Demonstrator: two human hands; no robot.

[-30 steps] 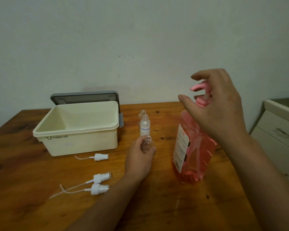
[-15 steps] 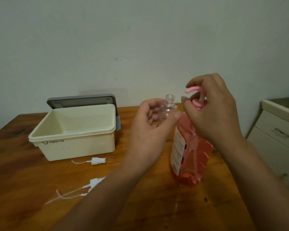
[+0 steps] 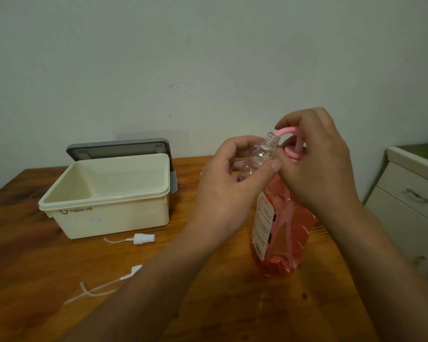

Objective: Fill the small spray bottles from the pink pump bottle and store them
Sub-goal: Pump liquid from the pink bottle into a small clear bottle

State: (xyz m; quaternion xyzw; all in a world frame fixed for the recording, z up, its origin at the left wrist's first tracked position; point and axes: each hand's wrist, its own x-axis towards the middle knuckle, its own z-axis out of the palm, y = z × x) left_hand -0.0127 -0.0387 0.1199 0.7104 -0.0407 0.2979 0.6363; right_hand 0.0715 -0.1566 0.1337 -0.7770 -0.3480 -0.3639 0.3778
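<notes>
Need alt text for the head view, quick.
Left hand holds a small clear bottle with its open neck at the pink pump spout, right hand on the pump bottle. Open cream box and loose spray caps lie left.

worktop [image 3: 35,280]: glossy varnished wood, knots
storage box [image 3: 104,218]: matt cream plastic
pump bottle [image 3: 282,238]: glossy clear pink plastic, paper label
small spray bottle [image 3: 260,154]: clear plastic

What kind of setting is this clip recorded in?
Probably a room in a home: a worn wooden table pushed against a plain painted wall, with a cream drawer unit beside it. Nothing suggests a lab or workshop.
</notes>
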